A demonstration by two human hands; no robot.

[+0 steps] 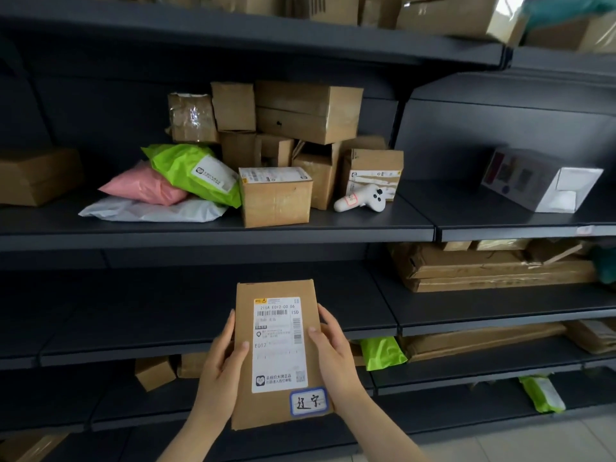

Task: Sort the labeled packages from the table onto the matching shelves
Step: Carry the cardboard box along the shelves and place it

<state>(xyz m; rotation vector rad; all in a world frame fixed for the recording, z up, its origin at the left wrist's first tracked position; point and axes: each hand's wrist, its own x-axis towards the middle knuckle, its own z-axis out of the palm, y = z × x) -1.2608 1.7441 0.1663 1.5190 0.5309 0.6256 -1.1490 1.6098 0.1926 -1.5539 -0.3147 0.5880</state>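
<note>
I hold a flat brown cardboard package [278, 353] upright in front of dark metal shelves [213, 235]. It carries a white shipping label and a small blue-framed handwritten tag at its lower right. My left hand [222, 365] grips its left edge, thumb on the front. On the right edge sits my right hand [333, 351], thumb touching the label. The package hangs level with a bare stretch of the second shelf [166, 315].
The shelf above holds stacked cardboard boxes [308, 110], green [193, 171], pink and white mailer bags, and a white plush toy [361, 198]. A white box [540, 180] lies to the right. Long flat cartons [493, 268] fill the right bay below.
</note>
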